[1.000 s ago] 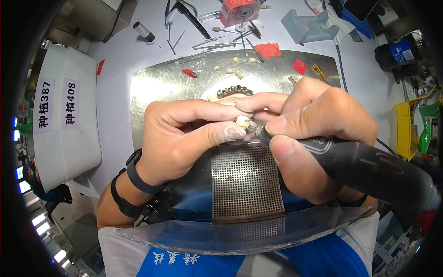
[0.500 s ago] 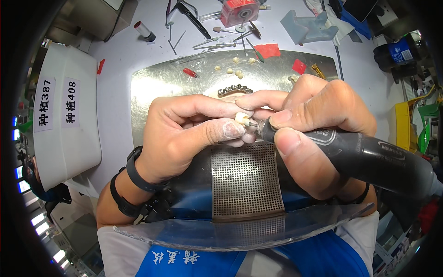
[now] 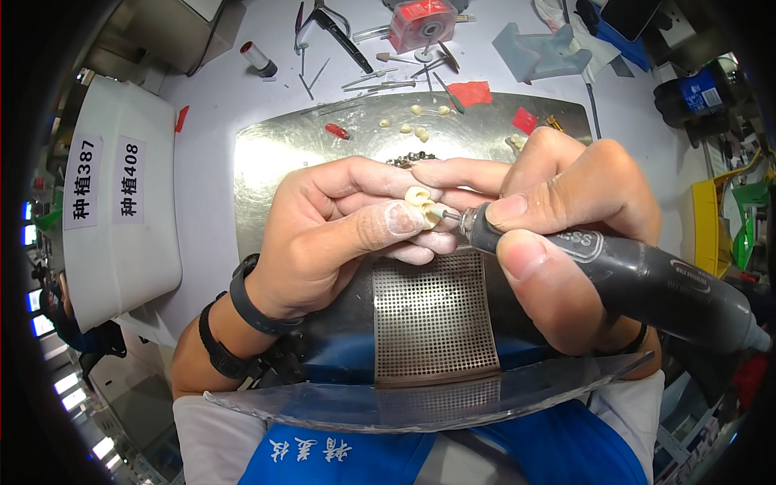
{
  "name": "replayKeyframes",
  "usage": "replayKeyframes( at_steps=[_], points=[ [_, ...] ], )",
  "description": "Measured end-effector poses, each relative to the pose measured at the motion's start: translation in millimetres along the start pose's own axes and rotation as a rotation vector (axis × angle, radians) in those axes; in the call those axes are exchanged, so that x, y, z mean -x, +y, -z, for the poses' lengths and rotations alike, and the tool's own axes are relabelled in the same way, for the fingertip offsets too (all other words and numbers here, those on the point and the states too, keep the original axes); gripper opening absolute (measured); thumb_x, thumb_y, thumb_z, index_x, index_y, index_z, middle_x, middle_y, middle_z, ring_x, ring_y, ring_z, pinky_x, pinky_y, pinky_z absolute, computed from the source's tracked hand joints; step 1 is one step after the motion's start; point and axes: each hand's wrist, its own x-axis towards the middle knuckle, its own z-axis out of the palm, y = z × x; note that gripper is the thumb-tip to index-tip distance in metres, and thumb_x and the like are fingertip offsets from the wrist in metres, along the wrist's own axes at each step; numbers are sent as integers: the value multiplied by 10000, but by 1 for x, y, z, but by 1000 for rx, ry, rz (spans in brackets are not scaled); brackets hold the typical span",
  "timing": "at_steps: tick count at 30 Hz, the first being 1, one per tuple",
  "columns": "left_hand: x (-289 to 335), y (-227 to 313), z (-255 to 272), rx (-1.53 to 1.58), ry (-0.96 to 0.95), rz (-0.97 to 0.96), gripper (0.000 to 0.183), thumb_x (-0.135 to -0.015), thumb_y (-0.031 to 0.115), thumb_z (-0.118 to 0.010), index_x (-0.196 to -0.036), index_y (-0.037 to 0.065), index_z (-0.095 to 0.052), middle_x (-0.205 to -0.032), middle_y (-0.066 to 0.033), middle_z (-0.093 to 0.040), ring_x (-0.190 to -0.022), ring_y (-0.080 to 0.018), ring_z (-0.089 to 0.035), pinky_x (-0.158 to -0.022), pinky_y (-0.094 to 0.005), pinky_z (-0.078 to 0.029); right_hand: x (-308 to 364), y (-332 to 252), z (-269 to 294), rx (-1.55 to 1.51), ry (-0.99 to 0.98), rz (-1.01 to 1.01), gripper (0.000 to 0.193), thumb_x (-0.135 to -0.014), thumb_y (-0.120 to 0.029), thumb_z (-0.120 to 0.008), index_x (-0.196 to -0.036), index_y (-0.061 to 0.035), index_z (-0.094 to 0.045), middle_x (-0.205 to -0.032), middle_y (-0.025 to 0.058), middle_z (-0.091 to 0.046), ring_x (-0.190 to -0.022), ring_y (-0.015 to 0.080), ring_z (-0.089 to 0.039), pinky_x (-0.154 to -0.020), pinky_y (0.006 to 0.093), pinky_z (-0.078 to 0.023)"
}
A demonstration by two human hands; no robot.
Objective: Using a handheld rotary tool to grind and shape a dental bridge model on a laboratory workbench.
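My left hand pinches a small cream-coloured dental bridge between thumb and fingers, its hollow inner sides showing. In my right hand is a black rotary handpiece, gripped like a pen. The thin bur at its front meets the bridge, its tip at the right-hand hollow. Fingertips of both hands come together just beyond the bridge. Behind them, partly hidden, lies a dark beaded metal dental framework. Several loose tooth crowns rest further back on the metal plate.
Below my hands is a perforated metal grille, with a clear shield nearer me. A white bin stands at left. Loose burs, a black pen, a red-and-clear box and red paper lie at the back.
The bridge has been turned in my left fingers, so more of its hollows face up. The handpiece has shifted slightly right and the bur is more exposed. My hands now cover more of the framework.
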Motion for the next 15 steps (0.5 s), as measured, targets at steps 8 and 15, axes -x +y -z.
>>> replayKeyframes(
  at_steps=[8,15],
  points=[
    [0,-6,0,-54,62,-37,212,-962,-9,-622,-1147,-111,-608,-1088,-273,-697,-958,-294,-735,-824,-343,-633,-1,10,-1,146,-45,146,116,-897,12,-595,-985,25,-522,-808,124,-516,-813,239,-660,-948,598,-537],
    [-1,-7,-3,-63,52,-63,203,-960,-20,-618,-1141,-114,-611,-1055,-270,-705,-940,-291,-739,-820,-344,-634,5,31,0,-72,46,253,100,-893,17,-594,-958,29,-520,-755,120,-499,-695,157,-594,-901,576,-565]
  ],
)
